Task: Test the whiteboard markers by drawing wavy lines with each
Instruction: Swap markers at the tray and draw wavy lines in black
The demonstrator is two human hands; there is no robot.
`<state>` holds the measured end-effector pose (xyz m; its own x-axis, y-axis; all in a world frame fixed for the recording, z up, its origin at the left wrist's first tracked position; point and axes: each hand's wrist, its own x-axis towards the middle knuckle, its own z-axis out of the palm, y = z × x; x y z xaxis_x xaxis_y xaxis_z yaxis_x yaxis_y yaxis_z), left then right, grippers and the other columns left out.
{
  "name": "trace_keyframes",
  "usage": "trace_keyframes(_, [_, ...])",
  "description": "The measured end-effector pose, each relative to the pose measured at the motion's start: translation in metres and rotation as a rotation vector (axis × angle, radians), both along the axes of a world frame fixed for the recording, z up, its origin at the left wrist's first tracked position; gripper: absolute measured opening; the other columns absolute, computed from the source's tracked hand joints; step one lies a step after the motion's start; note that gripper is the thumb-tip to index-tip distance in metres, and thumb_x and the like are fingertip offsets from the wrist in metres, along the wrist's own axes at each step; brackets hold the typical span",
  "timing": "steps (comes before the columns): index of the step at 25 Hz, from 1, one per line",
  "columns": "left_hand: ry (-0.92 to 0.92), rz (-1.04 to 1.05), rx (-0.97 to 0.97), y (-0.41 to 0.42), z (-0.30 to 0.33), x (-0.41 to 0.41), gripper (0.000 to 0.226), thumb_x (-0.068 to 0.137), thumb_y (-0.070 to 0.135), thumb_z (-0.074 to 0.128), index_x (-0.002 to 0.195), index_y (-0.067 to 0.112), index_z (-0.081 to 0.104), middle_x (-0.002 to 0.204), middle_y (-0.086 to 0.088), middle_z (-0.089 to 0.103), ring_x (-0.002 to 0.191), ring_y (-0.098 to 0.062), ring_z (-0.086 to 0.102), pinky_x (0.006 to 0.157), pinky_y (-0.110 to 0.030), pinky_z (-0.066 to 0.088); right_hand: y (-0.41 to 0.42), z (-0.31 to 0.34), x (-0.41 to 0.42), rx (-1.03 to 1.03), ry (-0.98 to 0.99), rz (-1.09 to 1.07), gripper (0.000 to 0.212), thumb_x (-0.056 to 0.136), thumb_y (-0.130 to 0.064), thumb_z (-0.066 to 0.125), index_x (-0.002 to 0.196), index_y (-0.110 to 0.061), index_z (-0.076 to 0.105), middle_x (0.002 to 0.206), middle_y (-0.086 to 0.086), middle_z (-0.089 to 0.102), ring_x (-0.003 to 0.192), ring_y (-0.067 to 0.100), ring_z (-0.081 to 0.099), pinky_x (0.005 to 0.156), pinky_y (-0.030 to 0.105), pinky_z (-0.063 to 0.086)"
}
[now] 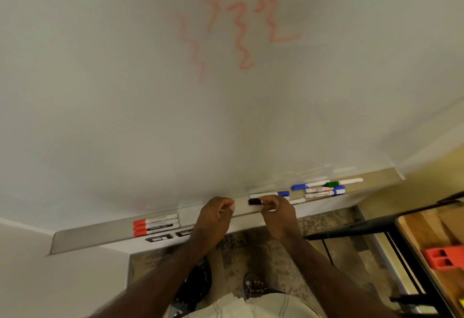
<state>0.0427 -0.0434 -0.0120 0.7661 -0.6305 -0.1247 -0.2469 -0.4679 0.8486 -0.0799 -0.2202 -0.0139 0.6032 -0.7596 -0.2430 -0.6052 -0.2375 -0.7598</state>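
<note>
A person stands on a patterned rug [281, 265], one sandalled foot [254, 285] showing between two bare forearms that reach up to the marker tray [100, 237] along the whiteboard's lower edge. The right hand [278, 213] grasps a black-capped marker [254, 201] at mid-tray, its fingers [268, 201] curled over the barrel so that only the black cap juts out to their left, lying on the tray. The left hand [217, 211] hovers just beside it, its fingers loosely clenched with something small and pale between them; what it is cannot be told. Toward the tray's left end lie three red-capped markers [155, 225], side by side and well apart from both hands. Toward the right end sits a cluster of blue-capped markers [316, 189] and one green marker [334, 183], with another blue-capped marker [270, 194] just behind the right hand. At the right edge stands a wooden counter [426, 230] with an orange block [444, 258]. Higher up, the whiteboard [125, 92] carries several wavy red lines [241, 34].
</note>
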Motion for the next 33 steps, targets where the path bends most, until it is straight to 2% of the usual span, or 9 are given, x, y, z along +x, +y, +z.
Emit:
trace_keyframes(3, [-0.003, -0.127, 0.062, -0.046, -0.003, -0.016, 0.022, 0.103, 0.030, 0.065, 0.123, 0.020, 0.071, 0.114, 0.007, 0.069, 0.101, 0.001, 0.063, 0.085, -0.004, 0.045, -0.032, -0.006, -0.023, -0.024, -0.003, -0.049, 0.029, 0.094, -0.017, 0.077, 0.122, -0.021, 0.071, 0.119, -0.003, 0.069, 0.107, 0.013, 0.065, 0.093, 0.028, 0.054])
trace_keyframes(7, [-0.064, -0.280, 0.137, -0.092, -0.015, -0.035, 0.027, 0.104, 0.030, 0.064, 0.127, 0.016, 0.067, 0.120, 0.001, 0.065, 0.109, -0.010, 0.060, 0.095, -0.020, 0.047, -0.071, -0.020, -0.045, -0.097, 0.067, 0.015, 0.040, 0.095, -0.016, 0.075, 0.134, -0.023, 0.067, 0.141, -0.001, 0.062, 0.122, 0.015, 0.060, 0.103, 0.030, 0.051])
trace_keyframes(11, [-0.066, -0.293, 0.224, -0.115, -0.025, -0.053, 0.032, 0.104, 0.032, 0.064, 0.133, 0.020, 0.063, 0.130, 0.004, 0.062, 0.119, -0.011, 0.058, 0.105, -0.029, 0.050, -0.101, -0.030, -0.058, -0.127, 0.212, 0.149, 0.046, 0.097, -0.022, 0.072, 0.142, -0.024, 0.062, 0.157, -0.001, 0.051, 0.142, 0.020, 0.048, 0.114, 0.035, 0.045])
trace_keyframes(16, [-0.063, -0.241, 0.238, -0.126, -0.028, -0.064, 0.030, 0.102, 0.026, 0.066, 0.132, 0.020, 0.064, 0.126, 0.007, 0.059, 0.117, -0.009, 0.056, 0.104, -0.026, 0.048, -0.116, -0.031, -0.061, -0.193, 0.295, 0.285, 0.039, 0.100, -0.022, 0.068, 0.139, -0.026, 0.065, 0.155, -0.001, 0.049, 0.138, 0.019, 0.052, 0.111, 0.033, 0.048])
trace_keyframes(19, [-0.068, -0.230, 0.248, -0.126, -0.029, -0.066, 0.030, 0.100, 0.022, 0.070, 0.129, 0.018, 0.065, 0.122, 0.009, 0.057, 0.115, -0.011, 0.058, 0.104, -0.029, 0.052, -0.124, -0.025, -0.060, -0.184, 0.257, 0.307, 0.027, 0.099, -0.020, 0.070, 0.125, -0.025, 0.071, 0.138, -0.002, 0.058, 0.121, 0.017, 0.060, 0.102, 0.028, 0.049])
trace_keyframes(22, [-0.096, -0.243, 0.244, -0.129, -0.029, -0.059, 0.027, 0.098, 0.019, 0.073, 0.124, 0.016, 0.068, 0.122, 0.000, 0.060, 0.110, -0.014, 0.059, 0.103, -0.030, 0.052, -0.139, -0.019, -0.061, -0.008, 0.176, 0.355, 0.014, 0.095, -0.021, 0.077, 0.109, -0.023, 0.076, 0.113, -0.006, 0.069, 0.106, 0.014, 0.064, 0.091, 0.025, 0.050])
trace_keyframes(24, [-0.115, -0.240, 0.242, -0.129, -0.023, -0.053, 0.022, 0.099, 0.019, 0.071, 0.120, 0.015, 0.070, 0.117, -0.003, 0.062, 0.104, -0.014, 0.058, 0.097, -0.027, 0.051, -0.146, -0.011, -0.063, 0.187, 0.123, 0.333, 0.019, 0.092, -0.025, 0.082, 0.109, -0.021, 0.078, 0.106, -0.008, 0.074, 0.095, 0.014, 0.070, 0.084, 0.025, 0.058])
trace_keyframes(29, [-0.153, -0.230, 0.203, -0.124, -0.006, -0.048, 0.023, 0.098, 0.034, 0.071, 0.119, 0.023, 0.072, 0.105, 0.009, 0.058, 0.099, -0.009, 0.053, 0.086, -0.023, 0.045, -0.138, 0.022, -0.065, 0.444, -0.020, 0.133, 0.018, 0.091, -0.032, 0.083, 0.105, -0.021, 0.080, 0.096, -0.002, 0.080, 0.082, 0.018, 0.075, 0.060, 0.026, 0.054])
trace_keyframes(33, [-0.165, -0.241, 0.103, -0.117, 0.019, -0.051, 0.024, 0.103, 0.035, 0.064, 0.123, 0.023, 0.072, 0.110, 0.005, 0.070, 0.099, -0.011, 0.059, 0.088, -0.029, 0.052, -0.120, 0.050, -0.064, 0.704, -0.259, -0.020, 0.043, 0.085, -0.038, 0.083, 0.107, -0.001, 0.078, 0.088, 0.013, 0.073, 0.072, 0.020, 0.066, 0.055, 0.032, 0.048])
